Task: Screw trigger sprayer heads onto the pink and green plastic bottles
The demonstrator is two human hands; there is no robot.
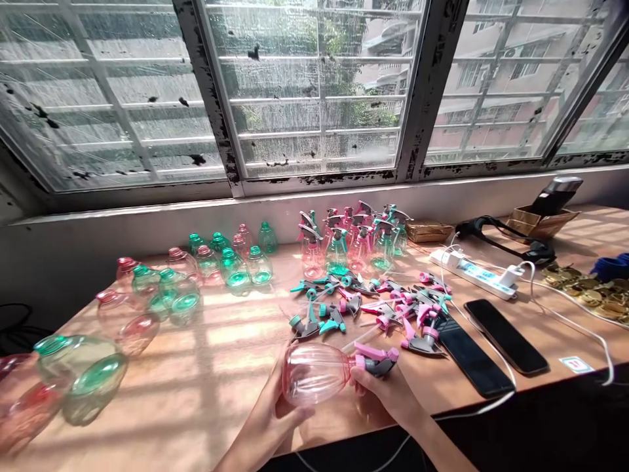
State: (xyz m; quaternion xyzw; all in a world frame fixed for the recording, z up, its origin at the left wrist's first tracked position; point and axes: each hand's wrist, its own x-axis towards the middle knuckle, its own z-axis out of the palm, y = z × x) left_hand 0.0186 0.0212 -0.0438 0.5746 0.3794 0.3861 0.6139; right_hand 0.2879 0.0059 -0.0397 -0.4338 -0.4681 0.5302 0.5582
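Note:
My left hand [275, 410] wraps around the round body of a clear pink spray bottle [314, 372], held on its side near the front edge of the wooden table [221, 367]. My right hand [386, 390] grips the pink and grey trigger sprayer head [376, 360] at the bottle's neck. Just beyond lies a pile of loose trigger heads [378, 305] in pink and teal. Behind that pile stand several bottles with sprayer heads fitted [354, 242]. Headless pink and green bottles [216, 265] are scattered across the left half of the table.
Two dark phones [506, 335] [466, 357] lie flat at the right, with a white power strip [474, 272] and white cables behind them. Gold coins [590, 292], a small wooden tray [538, 223] and a black strap sit far right. A barred window runs along the back.

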